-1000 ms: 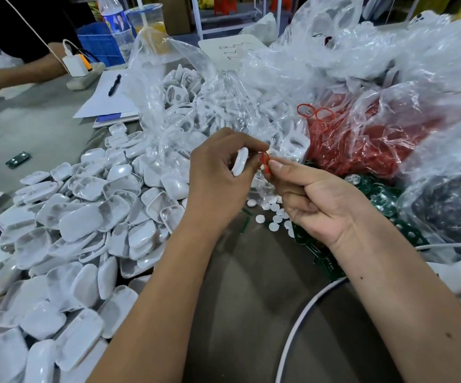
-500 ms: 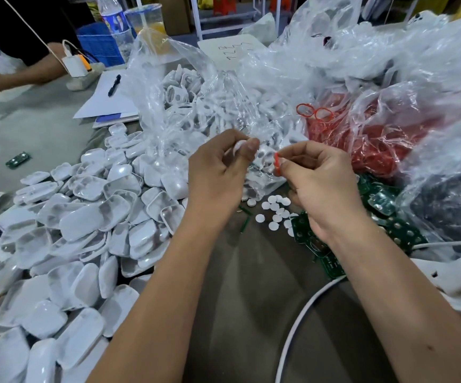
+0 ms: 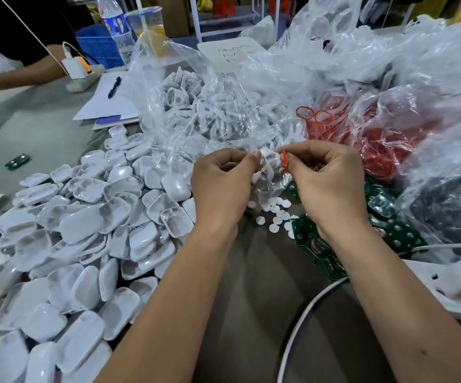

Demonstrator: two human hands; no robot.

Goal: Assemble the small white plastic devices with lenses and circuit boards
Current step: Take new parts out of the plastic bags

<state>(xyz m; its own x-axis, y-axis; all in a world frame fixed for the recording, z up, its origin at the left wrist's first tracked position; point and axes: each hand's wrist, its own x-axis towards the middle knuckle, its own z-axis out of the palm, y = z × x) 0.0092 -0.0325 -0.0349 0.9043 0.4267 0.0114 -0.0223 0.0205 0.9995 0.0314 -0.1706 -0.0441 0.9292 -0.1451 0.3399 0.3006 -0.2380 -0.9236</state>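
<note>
My left hand (image 3: pixel 221 181) grips a small white plastic housing (image 3: pixel 266 164) between thumb and fingers at the table's centre. My right hand (image 3: pixel 326 183) pinches a thin red ring (image 3: pixel 284 160) right beside the housing, touching or nearly touching it. Below the hands lie several small white lens discs (image 3: pixel 274 214) and a heap of green circuit boards (image 3: pixel 320 244). A large pile of white shell halves (image 3: pixel 91 230) covers the left of the table.
Clear bags of white housings (image 3: pixel 196 106) and red rings (image 3: pixel 361 128) stand behind my hands. A white cable (image 3: pixel 301 319) curves at the lower right. At far left are papers with a pen (image 3: pixel 113 87), a power strip and another person's arm (image 3: pixel 22 76).
My right hand turned palm-down and brought the red ring back against the white housing. My left hand rotated the housing slightly; both hands stay together at the centre.
</note>
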